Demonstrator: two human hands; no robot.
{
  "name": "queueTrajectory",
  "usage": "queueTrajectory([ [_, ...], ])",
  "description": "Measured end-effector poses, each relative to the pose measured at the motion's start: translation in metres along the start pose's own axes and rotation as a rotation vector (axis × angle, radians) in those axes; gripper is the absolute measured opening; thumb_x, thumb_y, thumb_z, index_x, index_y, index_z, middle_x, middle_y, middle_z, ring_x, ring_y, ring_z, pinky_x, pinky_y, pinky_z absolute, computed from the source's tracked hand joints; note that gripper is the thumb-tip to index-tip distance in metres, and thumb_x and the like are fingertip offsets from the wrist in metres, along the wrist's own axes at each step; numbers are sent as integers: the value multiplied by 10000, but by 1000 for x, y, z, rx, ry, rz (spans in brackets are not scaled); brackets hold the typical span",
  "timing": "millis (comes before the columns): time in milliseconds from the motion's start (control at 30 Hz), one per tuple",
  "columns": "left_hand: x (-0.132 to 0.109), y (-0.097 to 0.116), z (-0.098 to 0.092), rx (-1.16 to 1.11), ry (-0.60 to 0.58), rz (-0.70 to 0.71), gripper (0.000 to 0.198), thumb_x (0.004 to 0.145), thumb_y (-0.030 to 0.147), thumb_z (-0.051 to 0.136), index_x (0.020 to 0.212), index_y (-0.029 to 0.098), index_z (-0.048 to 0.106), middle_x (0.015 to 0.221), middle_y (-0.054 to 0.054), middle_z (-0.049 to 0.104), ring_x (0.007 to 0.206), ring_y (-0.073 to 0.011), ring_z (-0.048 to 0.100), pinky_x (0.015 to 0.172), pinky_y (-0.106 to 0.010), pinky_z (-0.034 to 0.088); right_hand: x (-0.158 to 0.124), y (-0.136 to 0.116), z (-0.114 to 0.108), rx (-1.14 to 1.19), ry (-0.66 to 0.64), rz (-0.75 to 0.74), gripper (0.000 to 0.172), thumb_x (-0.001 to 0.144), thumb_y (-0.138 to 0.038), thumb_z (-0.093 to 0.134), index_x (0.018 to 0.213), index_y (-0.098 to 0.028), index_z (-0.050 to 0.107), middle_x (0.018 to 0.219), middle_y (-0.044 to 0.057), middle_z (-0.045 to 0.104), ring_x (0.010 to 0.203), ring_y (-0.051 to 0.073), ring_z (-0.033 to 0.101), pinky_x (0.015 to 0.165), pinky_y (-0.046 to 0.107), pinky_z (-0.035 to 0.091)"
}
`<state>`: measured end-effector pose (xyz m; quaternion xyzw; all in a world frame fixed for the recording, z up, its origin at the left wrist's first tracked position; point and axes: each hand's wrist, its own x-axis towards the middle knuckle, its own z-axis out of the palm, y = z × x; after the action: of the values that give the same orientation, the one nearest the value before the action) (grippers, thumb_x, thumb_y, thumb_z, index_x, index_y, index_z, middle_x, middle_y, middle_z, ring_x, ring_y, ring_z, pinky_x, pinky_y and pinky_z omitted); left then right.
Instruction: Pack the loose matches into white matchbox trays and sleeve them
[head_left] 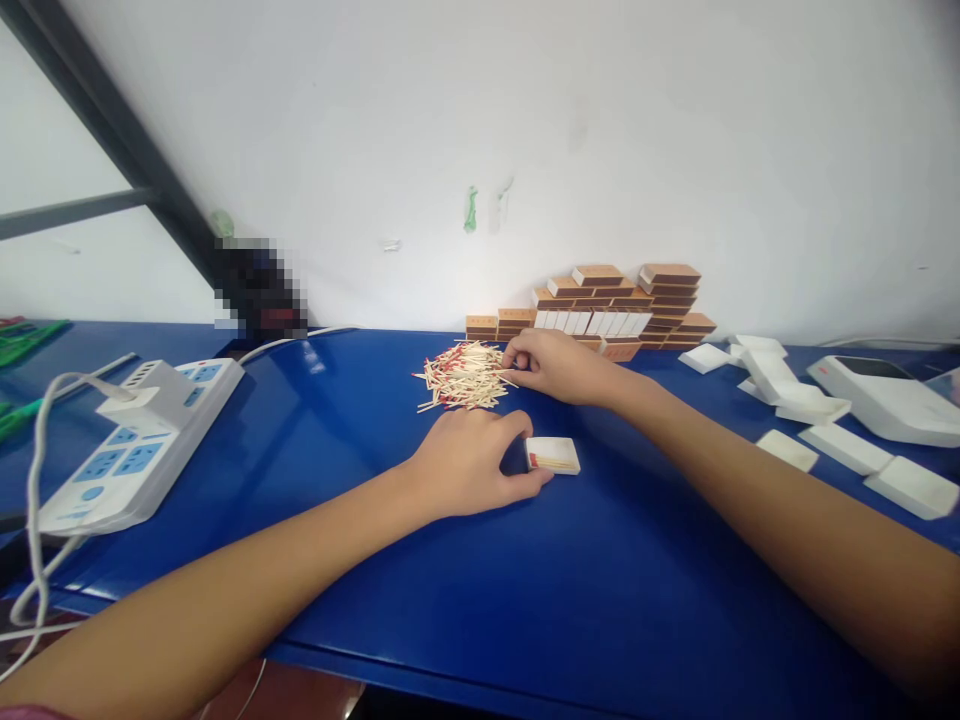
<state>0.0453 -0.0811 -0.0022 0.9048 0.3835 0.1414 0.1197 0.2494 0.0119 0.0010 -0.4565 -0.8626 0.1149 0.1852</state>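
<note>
A small white matchbox tray (567, 450) lies on the blue table, with several red-tipped matches (553, 463) along its near side. My left hand (472, 460) grips the left end of this tray between thumb and fingers. Beyond it is a loose heap of matchsticks (465, 377), pale with red heads, pointing in many directions. At the heap's right edge, the thumb and fingers of my right hand (551, 365) are pinched on a matchstick; how many they hold is partly hidden.
Stacked brown matchboxes (600, 290) stand against the wall. Loose white trays (795, 400) lie on the right beside a white device with a dark display (885, 400). A white power strip (142, 450) with cables occupies the left side. The table's front edge (420, 685) runs along the bottom.
</note>
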Motion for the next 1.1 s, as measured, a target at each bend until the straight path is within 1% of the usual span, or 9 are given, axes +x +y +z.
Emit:
queueTrajectory([
  [200,0,-1,1,-15,4,1,377,891,568,667,1061,233,696,693,7,661,587,-160,590,546,-281,258,-1,-4,-1,-10,-44,49,142,923,-282,613,823,-183,637,781,51,671,693,166,542,646,313,357],
  [333,0,-1,2,-24,14,1,371,890,559,669,1060,231,698,668,14,642,572,-153,569,545,-281,242,-13,-3,-10,-77,-48,49,173,930,-299,593,807,-183,628,793,65,650,705,180,523,647,322,341],
  [467,1,-1,2,-30,14,-9,371,888,551,679,1070,230,706,647,21,627,564,-151,561,543,-281,241,-44,-5,-29,-39,-80,94,218,927,-378,619,831,-190,672,773,46,622,711,185,523,650,323,343],
  [567,2,-2,1,-47,15,-25,373,888,554,690,1079,234,711,634,29,620,558,-145,557,549,-277,255,-75,-14,-40,143,-129,184,360,955,-538,590,855,-207,691,720,13,591,656,166,498,619,318,346],
  [633,2,-3,1,-61,14,-28,381,888,573,695,1065,236,715,623,36,610,550,-139,551,554,-275,262,-92,-21,-44,249,-139,216,417,962,-605,572,884,-216,703,730,9,596,668,163,507,626,314,368],
  [767,3,-4,0,-79,8,-18,424,895,622,688,1083,243,717,605,47,588,534,-131,534,554,-274,268,-107,-34,-41,328,-171,230,396,957,-604,595,942,-230,724,786,21,637,692,166,534,625,308,391],
  [833,4,-3,0,-82,2,-22,435,896,627,689,1105,247,720,599,50,581,533,-133,530,553,-276,270,-107,-38,-36,320,-175,211,379,957,-585,597,921,-228,720,788,21,638,688,165,534,620,307,389],
  [1000,5,-2,0,-84,-9,-28,419,897,619,695,1045,228,724,589,48,577,536,-135,538,556,-277,288,-104,-42,-26,295,-201,163,398,964,-592,586,849,-230,702,744,7,602,652,154,504,591,306,356],
  [1100,6,-2,0,-76,1,-24,426,897,626,691,1044,228,723,584,46,574,540,-139,545,558,-275,287,-105,-42,-23,275,-185,157,406,971,-598,582,848,-228,694,759,9,617,651,151,514,593,307,356],
])
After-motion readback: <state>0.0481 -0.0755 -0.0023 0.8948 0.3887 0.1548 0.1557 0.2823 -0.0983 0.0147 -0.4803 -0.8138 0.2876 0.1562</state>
